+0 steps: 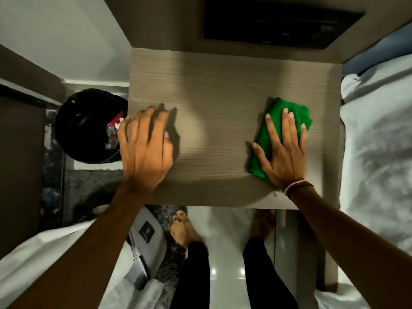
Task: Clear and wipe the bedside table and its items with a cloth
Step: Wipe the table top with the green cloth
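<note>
The bedside table [223, 85] has a pale wood-grain top with nothing standing on it. A green cloth [278, 108] lies on its right side. My right hand [284, 150] presses flat on the cloth with fingers spread, covering its lower half. My left hand [146, 146] rests on the table's left edge, fingers slightly curled, holding nothing.
A black waste bin [87, 126] with rubbish inside stands on the floor left of the table. White bedding [379, 141] borders the right side. A dark panel [278, 21] is on the wall behind. A grey bag [147, 233] and white fabric [44, 253] lie at lower left, my feet below.
</note>
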